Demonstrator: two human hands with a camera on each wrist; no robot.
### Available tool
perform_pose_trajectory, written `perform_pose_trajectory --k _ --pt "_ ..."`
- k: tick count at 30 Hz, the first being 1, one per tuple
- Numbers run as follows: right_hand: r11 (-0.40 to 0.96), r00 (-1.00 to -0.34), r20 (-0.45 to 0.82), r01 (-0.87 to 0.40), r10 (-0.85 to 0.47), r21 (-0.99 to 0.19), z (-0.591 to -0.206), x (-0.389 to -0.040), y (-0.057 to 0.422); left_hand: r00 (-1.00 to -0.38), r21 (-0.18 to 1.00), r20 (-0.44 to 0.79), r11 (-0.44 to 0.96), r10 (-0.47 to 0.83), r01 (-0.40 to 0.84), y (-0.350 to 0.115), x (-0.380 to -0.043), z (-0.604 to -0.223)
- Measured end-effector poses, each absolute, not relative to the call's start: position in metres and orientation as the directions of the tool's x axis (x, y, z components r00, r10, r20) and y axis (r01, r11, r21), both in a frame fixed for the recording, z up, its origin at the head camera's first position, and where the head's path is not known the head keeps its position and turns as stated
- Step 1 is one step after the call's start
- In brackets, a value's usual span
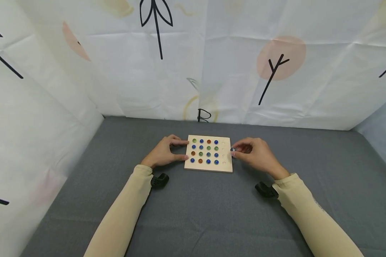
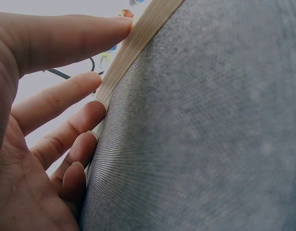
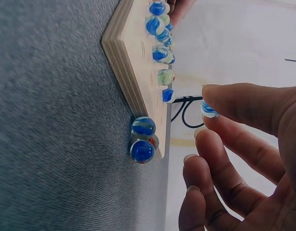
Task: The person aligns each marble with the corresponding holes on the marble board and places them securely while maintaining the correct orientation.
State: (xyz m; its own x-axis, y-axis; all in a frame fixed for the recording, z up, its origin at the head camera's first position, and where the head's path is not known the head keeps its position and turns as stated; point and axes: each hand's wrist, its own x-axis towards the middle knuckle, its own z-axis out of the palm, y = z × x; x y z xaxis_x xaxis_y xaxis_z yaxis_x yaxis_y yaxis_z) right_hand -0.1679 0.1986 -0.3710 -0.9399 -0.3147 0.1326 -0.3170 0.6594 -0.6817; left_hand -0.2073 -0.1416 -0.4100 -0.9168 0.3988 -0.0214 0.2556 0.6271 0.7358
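Observation:
A pale wooden board (image 1: 208, 168) lies on the grey cloth, with rows of blue, green and orange marbles seated in its hollows. The hollows along its right side hold no marbles. My left hand (image 1: 164, 152) touches the board's left edge, the thumb and fingertips spread along it. Just off the right edge, my right hand (image 1: 256, 153) pinches a blue-and-white glass marble (image 3: 209, 110) between thumb and index finger. Below it in the right wrist view, loose marbles (image 3: 142, 151) rest on the cloth against the board's side, one orange marble partly hidden behind blue ones.
Grey cloth (image 1: 193, 214) covers the table around the board. A white patterned fabric backdrop (image 1: 228, 71) rises behind the table's far edge, and more fabric (image 1: 29, 125) hangs at the left. Dark wrist-worn devices (image 1: 159, 181) sit at both cuffs.

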Motion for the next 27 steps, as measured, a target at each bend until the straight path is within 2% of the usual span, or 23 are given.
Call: perform_pose_trajectory --k 27 --pt "0.715 -0.952 0.019 -0.241 -0.304 -0.656 -0.371 -0.208 0.181 -0.916 0.740 -0.010 0.619 0.402 0.264 -0.141 -0.206 -0.408"
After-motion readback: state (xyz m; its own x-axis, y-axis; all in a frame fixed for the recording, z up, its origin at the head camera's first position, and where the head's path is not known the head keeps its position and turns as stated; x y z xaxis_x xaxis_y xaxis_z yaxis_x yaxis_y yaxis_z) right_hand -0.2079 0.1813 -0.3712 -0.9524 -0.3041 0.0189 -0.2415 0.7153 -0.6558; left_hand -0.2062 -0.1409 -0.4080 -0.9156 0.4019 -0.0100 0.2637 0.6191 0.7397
